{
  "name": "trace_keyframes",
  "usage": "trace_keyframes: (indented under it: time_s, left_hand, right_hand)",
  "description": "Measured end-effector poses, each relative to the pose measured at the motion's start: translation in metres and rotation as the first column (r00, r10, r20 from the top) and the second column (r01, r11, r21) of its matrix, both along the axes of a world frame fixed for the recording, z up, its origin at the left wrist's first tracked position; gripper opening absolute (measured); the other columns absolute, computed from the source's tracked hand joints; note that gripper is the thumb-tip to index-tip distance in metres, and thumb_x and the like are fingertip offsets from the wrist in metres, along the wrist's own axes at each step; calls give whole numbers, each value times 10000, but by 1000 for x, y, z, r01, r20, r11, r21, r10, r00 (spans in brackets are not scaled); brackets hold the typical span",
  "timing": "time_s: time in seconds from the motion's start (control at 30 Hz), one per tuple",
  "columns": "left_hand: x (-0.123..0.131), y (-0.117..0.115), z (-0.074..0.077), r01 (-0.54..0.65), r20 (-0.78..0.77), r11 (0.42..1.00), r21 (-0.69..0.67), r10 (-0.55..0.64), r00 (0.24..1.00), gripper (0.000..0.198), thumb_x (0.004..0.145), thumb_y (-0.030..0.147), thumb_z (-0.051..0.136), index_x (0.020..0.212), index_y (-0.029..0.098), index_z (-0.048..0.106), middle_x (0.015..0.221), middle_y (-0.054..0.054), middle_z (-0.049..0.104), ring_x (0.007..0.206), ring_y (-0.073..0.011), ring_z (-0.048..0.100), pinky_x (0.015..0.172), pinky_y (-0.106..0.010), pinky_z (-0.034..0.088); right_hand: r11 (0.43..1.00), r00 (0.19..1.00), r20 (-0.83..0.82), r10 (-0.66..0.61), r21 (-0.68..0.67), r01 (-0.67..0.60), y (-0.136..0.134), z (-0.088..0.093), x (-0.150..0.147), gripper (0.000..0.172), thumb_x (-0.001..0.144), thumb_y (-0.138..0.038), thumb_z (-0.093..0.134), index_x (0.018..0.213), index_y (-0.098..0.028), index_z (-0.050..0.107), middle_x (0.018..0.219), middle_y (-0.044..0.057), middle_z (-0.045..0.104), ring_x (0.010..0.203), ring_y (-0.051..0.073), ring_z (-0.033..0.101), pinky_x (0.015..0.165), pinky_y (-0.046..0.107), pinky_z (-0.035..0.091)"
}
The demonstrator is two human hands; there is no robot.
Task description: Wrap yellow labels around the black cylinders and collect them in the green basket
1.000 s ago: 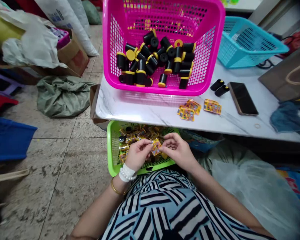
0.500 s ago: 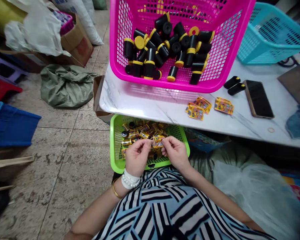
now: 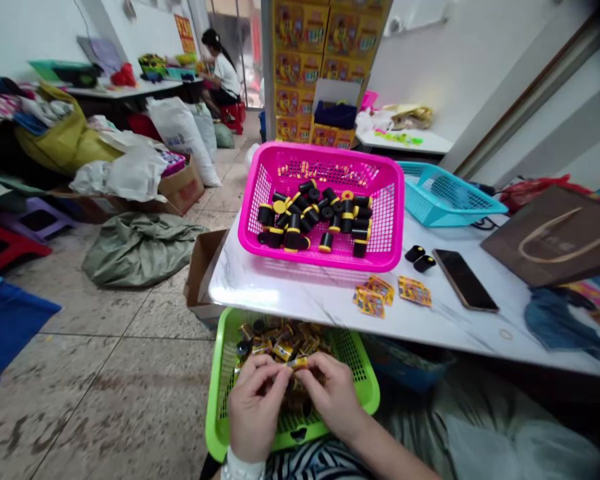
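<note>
Over the green basket [image 3: 371, 373] on my lap, my left hand [image 3: 254, 407] and my right hand [image 3: 333, 393] pinch a small yellow printed label [image 3: 299, 363] between them, one at each end. The label is seen nearly edge-on, so its print is hard to read. Beneath my fingers, the basket holds many small black cylinders wrapped in yellow printed labels [image 3: 283, 351]. Ahead on the table stands a pink basket [image 3: 325, 260] with bare black cylinders with yellow ends [image 3: 293, 223]. Loose yellow labels [image 3: 371, 301] lie near the table edge.
On the white marbled table [image 3: 280, 293] are two black cylinders [image 3: 420, 259], a phone [image 3: 465, 280], a blue basket [image 3: 450, 213] and a brown paper bag [image 3: 555, 233]. A cardboard box [image 3: 200, 293] stands at its left. Far back, a person [image 3: 225, 77] sits at another table.
The view has tilted up, bringing the room's far side into sight. Both hands still pinch the label, which is now turned more edge-on, and the hands are slightly closer together.
</note>
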State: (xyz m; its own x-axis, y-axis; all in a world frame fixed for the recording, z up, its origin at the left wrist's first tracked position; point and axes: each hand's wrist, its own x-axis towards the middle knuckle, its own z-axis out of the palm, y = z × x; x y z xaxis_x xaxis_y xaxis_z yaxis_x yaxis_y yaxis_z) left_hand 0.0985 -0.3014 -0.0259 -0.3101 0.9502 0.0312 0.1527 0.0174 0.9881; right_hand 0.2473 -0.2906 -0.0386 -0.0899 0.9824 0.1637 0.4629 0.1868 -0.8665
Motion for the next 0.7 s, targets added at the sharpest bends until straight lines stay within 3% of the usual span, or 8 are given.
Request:
trace_keyframes:
  time_s: [0.17, 0.23, 0.3, 0.4, 0.47, 0.57, 0.63, 0.7]
  left_hand:
    - [-8, -2, -14, 0, 123, 990, -138, 17, 992, 197, 694, 410, 777, 770, 229, 784, 783, -67, 723, 673, -196, 616, 607, -271, 500]
    - [-13, 0, -18, 60, 215, 975, -216, -12, 977, 307, 642, 461, 806, 812, 207, 788, 709, -58, 704, 562, -159, 554, 483, -240, 427]
    - [-18, 2, -18, 158, 324, 944, -290, -59, 944, 375, 599, 489, 829, 795, 173, 784, 582, -32, 639, 455, -108, 447, 401, -211, 310]
    - [-22, 4, -13, 213, 469, 914, -345, -29, 883, 406, 588, 513, 832, 695, 131, 743, 463, 14, 521, 389, -42, 308, 392, -177, 172]
    - [-23, 5, -8, 206, 528, 904, -374, 25, 849, 427, 588, 521, 831, 657, 118, 708, 425, 36, 462, 378, -23, 273, 403, -165, 125]
    - [-23, 8, 1, 240, 597, 880, -410, 60, 800, 442, 555, 497, 859, 665, 103, 692, 451, 49, 449, 389, -7, 258, 397, -151, 107]
    - [-23, 10, 5, 266, 644, 874, -408, 69, 762, 452, 508, 460, 892, 683, 91, 700, 483, 57, 442, 413, -2, 262, 391, -142, 113]
    - [-24, 12, 7, 285, 685, 871, -401, 78, 725, 448, 510, 434, 897, 728, 88, 714, 489, 62, 434, 425, -6, 280, 387, -135, 120]
  right_hand:
    - [999, 995, 89, 36, 34, -40, 4, 3, -14, 259, 876, -253, 550, 622, -202, 547, 594, -3, 576, 556, 144, 543, 535, 251, 378]
    - [994, 991, 99, 95, 38, -100, 5, 7, -14, 261, 872, -243, 546, 615, -198, 547, 585, -8, 568, 549, 138, 531, 535, 248, 373]
    - [967, 964, 82, 254, 9, -256, 11, 16, -10, 248, 859, -245, 570, 616, -195, 574, 565, -20, 564, 529, 125, 517, 529, 236, 374]
    - [932, 930, 54, 363, 1, -363, 38, 44, 0, 219, 853, -294, 612, 658, -196, 634, 563, -27, 592, 516, 116, 524, 521, 222, 387]
    - [980, 984, 105, 143, 123, -155, 69, 69, 4, 230, 885, -342, 582, 721, -194, 648, 617, -2, 629, 575, 140, 564, 567, 243, 423]
    - [910, 939, 272, -211, 405, 87, 125, 101, -2, 232, 882, -406, 585, 849, -182, 636, 830, 76, 690, 789, 214, 618, 766, 334, 462]
    - [906, 852, 420, -311, 403, 131, 161, 109, -12, 310, 828, -451, 633, 940, -163, 605, 864, 119, 690, 843, 272, 622, 786, 390, 468]
    - [932, 785, 532, -317, 326, 155, 185, 108, -23, 366, 817, -417, 637, 1035, -132, 565, 877, 154, 687, 842, 302, 631, 778, 424, 473]
